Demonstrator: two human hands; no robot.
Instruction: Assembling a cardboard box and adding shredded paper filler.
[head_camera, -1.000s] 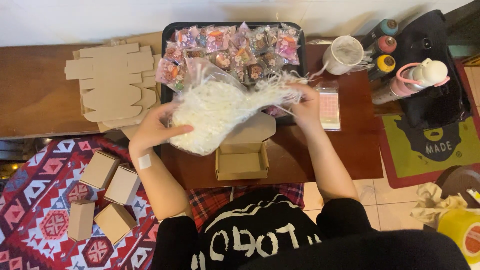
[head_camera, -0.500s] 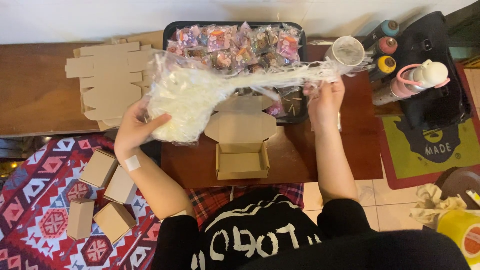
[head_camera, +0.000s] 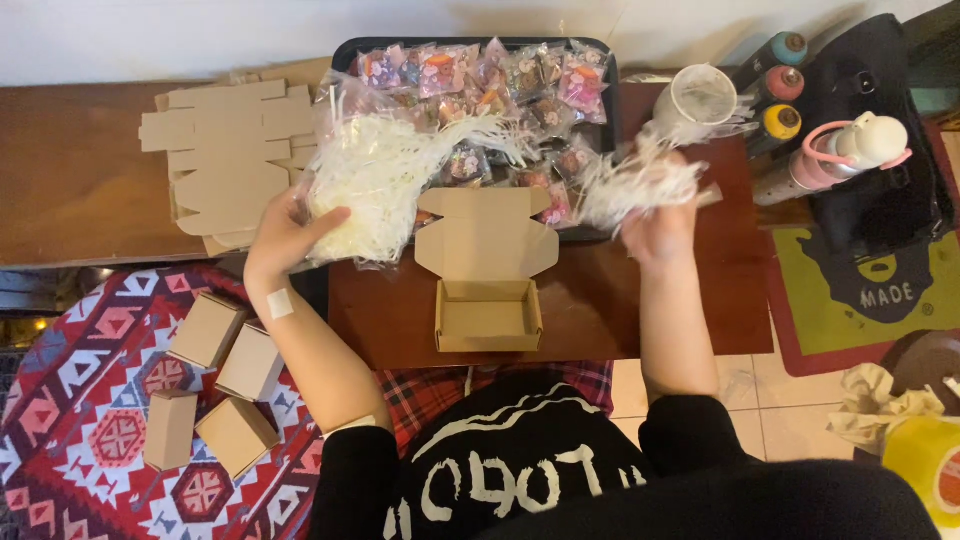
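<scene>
My left hand (head_camera: 285, 235) grips the bag of white paper shred (head_camera: 375, 185); my right hand (head_camera: 660, 225) clutches a pulled tuft (head_camera: 630, 182) above the open cardboard box (head_camera: 488, 312) at the worktop's (head_camera: 650, 310) near edge.

Dark wooden tabletop (head_camera: 680, 310) against a white wall (head_camera: 200, 40), lighter wooden bench (head_camera: 70, 180) at the left, red patterned rug (head_camera: 70, 400) below, pale tiled floor (head_camera: 780, 410), green mat (head_camera: 880, 300) at the right

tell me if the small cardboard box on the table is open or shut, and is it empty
Open and empty: the cardboard box has its lid flap folded back flat, and its bare brown bottom shows, with no filler inside.
</scene>
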